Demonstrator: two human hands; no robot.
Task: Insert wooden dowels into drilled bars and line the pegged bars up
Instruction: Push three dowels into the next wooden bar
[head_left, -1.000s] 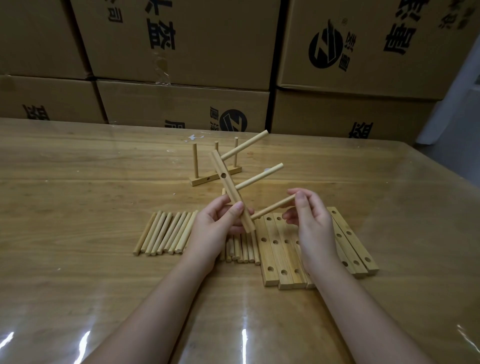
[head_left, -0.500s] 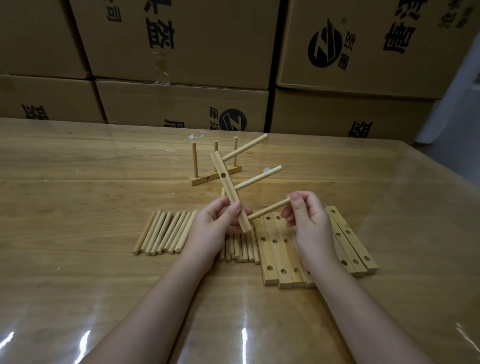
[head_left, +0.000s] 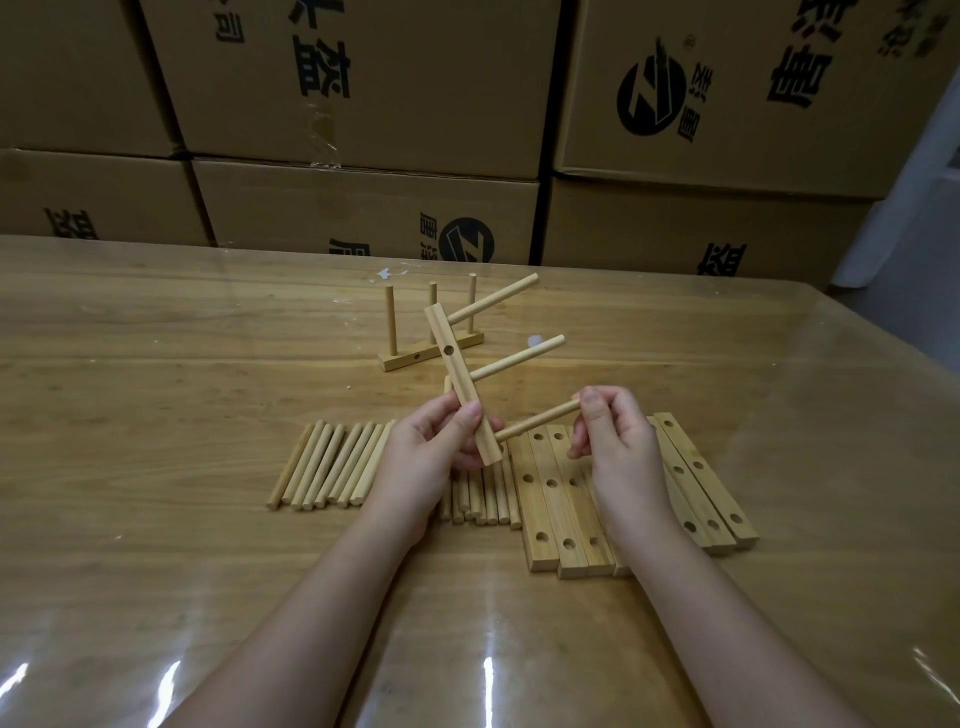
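The bars (head_left: 550, 499) and the dowels (head_left: 332, 465) are pale yellow wood. The table (head_left: 156, 389) shows golden-brown grain under a glossy film. The boxes (head_left: 415, 78) are brown with black print.

Glossy wooden table (head_left: 156, 415) — stacked cardboard boxes (head_left: 363, 93) behind, pale wall (head_left: 930, 171) at right.

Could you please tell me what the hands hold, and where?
Left hand: pale drilled wooden bar, near its lower end; right hand: its lowest round dowel, at the outer tip.

Cardboard boxes (head_left: 363, 78): black Chinese characters, upside down (cropped, not legible); round black logo (head_left: 651, 96) with Z-like mark.
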